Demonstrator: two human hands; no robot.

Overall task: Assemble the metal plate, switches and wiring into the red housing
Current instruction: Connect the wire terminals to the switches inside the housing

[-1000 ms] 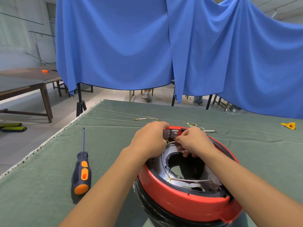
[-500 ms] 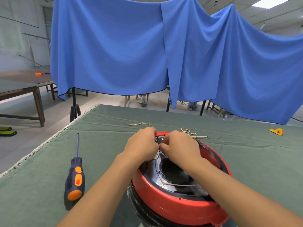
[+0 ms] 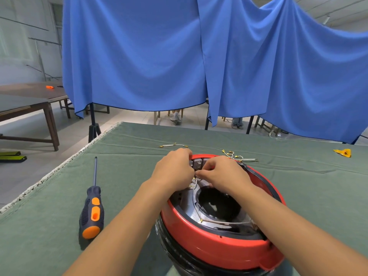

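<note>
Working at the far rim of the red housing (image 3: pixel 217 250), both hands meet over the switches (image 3: pixel 196 163), a row of small grey blocks seated just inside that rim. The left hand (image 3: pixel 173 172) is curled over the left end of the row, and the right hand (image 3: pixel 221 174) has its fingertips drawn together in what looks like a pinch on a wire (image 3: pixel 194 183) end, though the contact itself is hidden between the hands. The plate (image 3: pixel 189 204) already lies inside the housing, ringing a dark central hole, with another wire running across its near side. The housing sits on a black base near the front of the green table (image 3: pixel 298 196). My reading is that a terminal is being pushed onto a switch tab, and the main risk is working blind: the hands cover the joint, so the clip could go on the wrong tab or only partway. Pulling hard on the thin lead could bend the tab or tug its other end free. More wires (image 3: pixel 237 157) lie loose beyond the rim and a single one (image 3: pixel 173 146) to the far left; either could be forgotten or snagged. The screwdriver (image 3: pixel 91 212) lies well apart on the left.
</note>
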